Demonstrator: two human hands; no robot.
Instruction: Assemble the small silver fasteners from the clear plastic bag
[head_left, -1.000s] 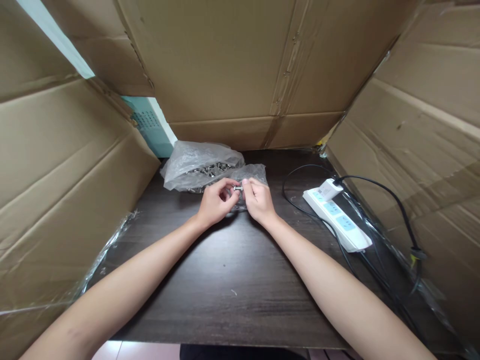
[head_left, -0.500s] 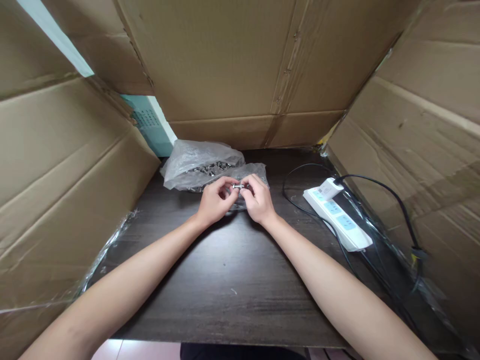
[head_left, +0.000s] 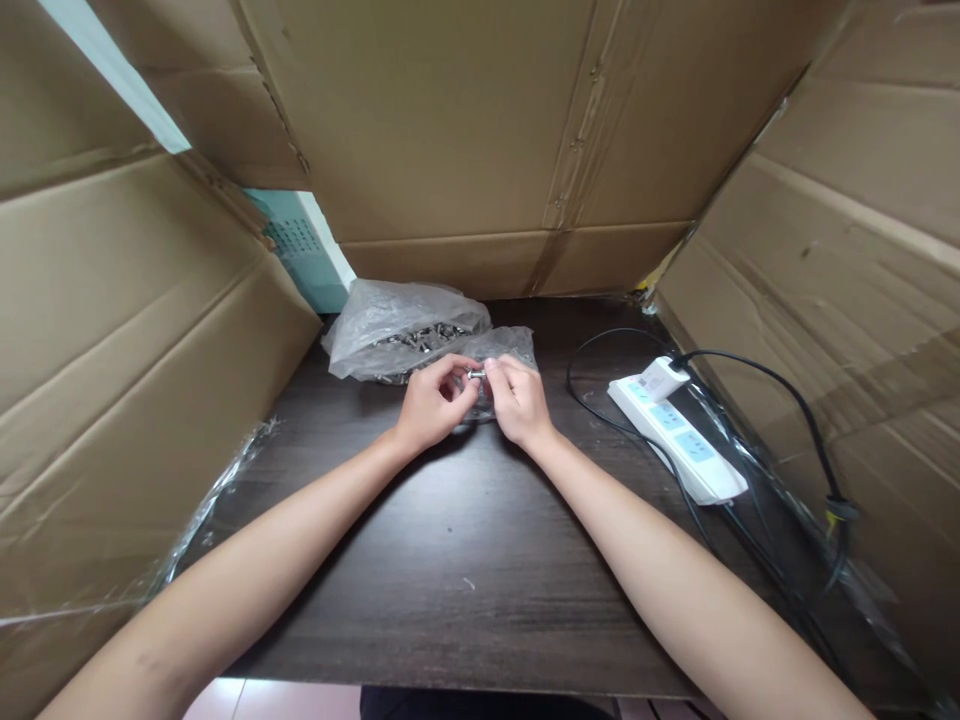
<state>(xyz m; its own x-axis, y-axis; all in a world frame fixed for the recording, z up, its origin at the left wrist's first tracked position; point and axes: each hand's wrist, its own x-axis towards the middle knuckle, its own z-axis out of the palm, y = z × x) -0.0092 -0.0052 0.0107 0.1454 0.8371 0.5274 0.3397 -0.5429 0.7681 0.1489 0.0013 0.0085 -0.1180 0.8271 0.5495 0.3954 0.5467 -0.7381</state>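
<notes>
A small silvery metal piece, bolt-like in shape, [head_left: 476,374] lies level between my two hands, above the near edge of a clear plastic bag. My left hand [head_left: 435,402] pinches its left end between thumb and fingertips. The right end is gripped by my right hand [head_left: 517,400], whose thumb now lies over the piece. Just behind my hands, a cloudy plastic bag [head_left: 382,308] lies open with many small metal parts [head_left: 431,338] showing inside. The second clear bag [head_left: 517,345] is partly covered by my right hand.
On the right of the dark table [head_left: 450,600] rests a white power strip [head_left: 679,440] with a white adapter [head_left: 663,379] plugged in. Black cables [head_left: 795,390] curl around it. Cardboard walls [head_left: 450,120] stand at the back and both sides.
My right thumb has shifted up and over the right end of the metal piece. My left hand has hardly moved.
</notes>
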